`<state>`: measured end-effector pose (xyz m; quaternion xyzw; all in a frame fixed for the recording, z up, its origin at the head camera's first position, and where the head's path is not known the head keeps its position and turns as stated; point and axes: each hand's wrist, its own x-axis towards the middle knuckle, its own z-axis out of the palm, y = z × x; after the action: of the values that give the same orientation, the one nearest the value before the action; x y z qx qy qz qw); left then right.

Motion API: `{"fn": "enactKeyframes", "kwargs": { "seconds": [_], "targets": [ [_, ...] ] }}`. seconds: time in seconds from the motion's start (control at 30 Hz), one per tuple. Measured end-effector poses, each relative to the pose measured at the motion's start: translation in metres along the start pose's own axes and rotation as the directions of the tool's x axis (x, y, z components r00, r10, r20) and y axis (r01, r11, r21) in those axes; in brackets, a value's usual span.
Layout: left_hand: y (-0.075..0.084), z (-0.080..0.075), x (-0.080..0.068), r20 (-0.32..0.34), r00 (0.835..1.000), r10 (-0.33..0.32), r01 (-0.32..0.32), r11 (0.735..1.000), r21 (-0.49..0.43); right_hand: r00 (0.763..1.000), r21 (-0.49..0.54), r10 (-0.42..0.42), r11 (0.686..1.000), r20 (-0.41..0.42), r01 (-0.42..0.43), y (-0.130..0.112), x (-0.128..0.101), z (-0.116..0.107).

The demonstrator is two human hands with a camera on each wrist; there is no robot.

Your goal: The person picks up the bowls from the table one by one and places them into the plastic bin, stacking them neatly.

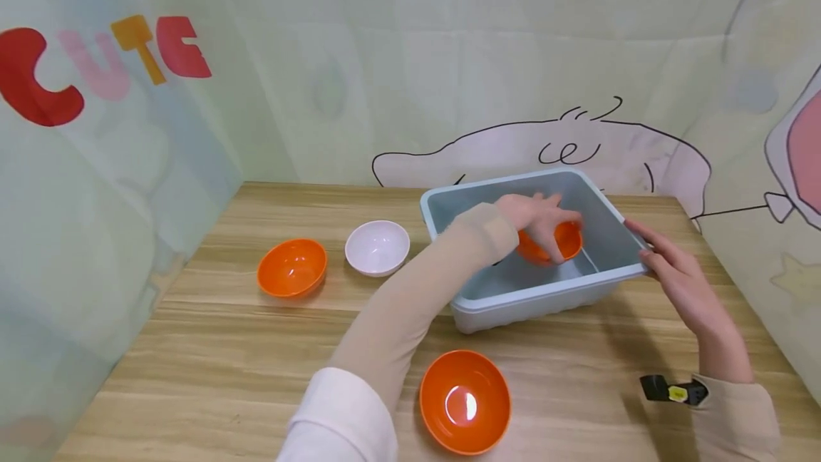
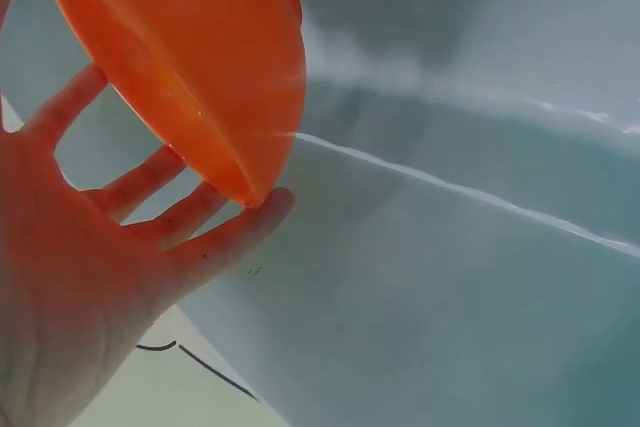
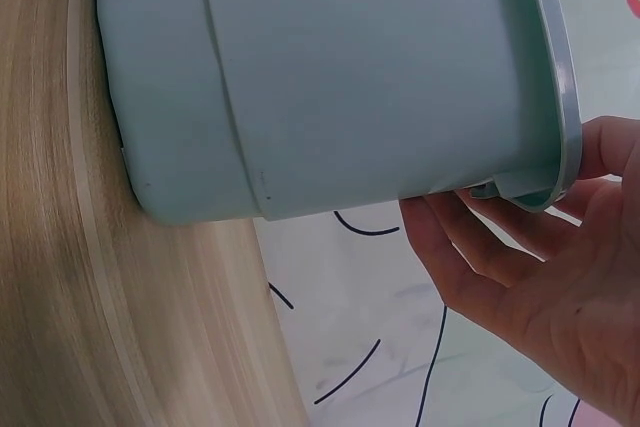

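Inside a grey-blue plastic bin [image 1: 551, 294], my left hand [image 1: 537, 219] holds an orange bowl [image 1: 569, 239] by its rim. The left wrist view shows that bowl [image 2: 225, 57] tilted, with the fingers [image 2: 150, 182] spread along its edge and the thumb side cut off by the frame. At the bin's right end, my right hand [image 1: 685, 287] grips the rim. Seen from the right wrist, the thumb of the right hand [image 3: 530, 272] is over the bin's lip and fingers lie under it against the outer wall. The sleeve hides part of the bin's left side.
On the wooden table [image 1: 244, 369], another orange bowl [image 1: 291, 268] and a white bowl [image 1: 377, 248] stand left of the bin. A third orange bowl [image 1: 465, 401] sits in front of it. A printed curtain [image 1: 321, 77] hangs behind the table and along its sides.
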<state>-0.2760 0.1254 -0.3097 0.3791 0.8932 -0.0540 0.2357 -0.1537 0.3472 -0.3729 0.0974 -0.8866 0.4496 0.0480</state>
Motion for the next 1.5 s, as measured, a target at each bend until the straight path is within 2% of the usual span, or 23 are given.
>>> {"fn": "enactKeyframes", "kwargs": {
  "seconds": [0.23,0.47,0.73,1.03,1.5],
  "targets": [
    [0.001,0.004,0.004,0.027,0.999,-0.030,0.030,0.999,-0.013,1.000,0.006,-0.019,1.000,-0.010,0.019,-0.003,0.001,0.002],
    [0.003,0.008,0.009,0.028,1.000,-0.010,0.010,1.000,-0.012,1.000,-0.005,0.005,1.000,0.002,-0.005,-0.003,0.001,0.001],
    [0.004,0.015,0.011,0.006,1.000,-0.025,0.024,0.999,0.028,1.000,-0.005,0.001,1.000,0.002,-0.001,-0.002,0.001,0.001],
    [0.000,0.019,0.017,0.004,1.000,-0.014,0.014,1.000,0.014,1.000,-0.003,-0.006,1.000,0.000,0.006,0.000,0.000,0.001],
    [-0.002,0.020,0.016,0.004,1.000,-0.002,0.002,1.000,-0.019,1.000,-0.007,-0.012,1.000,-0.001,0.012,-0.001,0.000,0.001]
  ]
}}
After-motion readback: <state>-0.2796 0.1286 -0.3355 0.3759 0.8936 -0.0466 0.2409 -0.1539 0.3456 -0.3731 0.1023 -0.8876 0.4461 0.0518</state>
